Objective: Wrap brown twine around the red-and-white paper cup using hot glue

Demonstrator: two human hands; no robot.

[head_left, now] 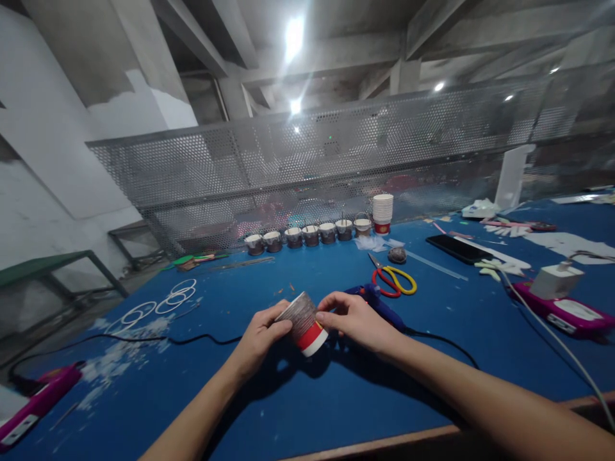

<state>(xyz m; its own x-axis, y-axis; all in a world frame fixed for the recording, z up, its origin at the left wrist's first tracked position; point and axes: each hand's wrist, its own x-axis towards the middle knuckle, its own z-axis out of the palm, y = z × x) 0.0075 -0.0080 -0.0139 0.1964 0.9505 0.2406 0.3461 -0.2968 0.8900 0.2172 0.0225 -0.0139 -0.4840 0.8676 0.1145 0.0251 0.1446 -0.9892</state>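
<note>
L hand [262,333] has its grip closed round a paper cup [310,338], tilted, held above the blue surface [288,416] betw. both hands. R hand [358,320] has fingertips at the cup's side; can't tell if its grip is closed on any cord. Progress: grey cord [298,314] wraps the upper part; red band & white lower end still bare, so prob. part-done. At back, a row of 7 cups [311,238], mostly dark-covered, looks further along; stack of plain cups [383,212] beside it shows no wrap.
</note>
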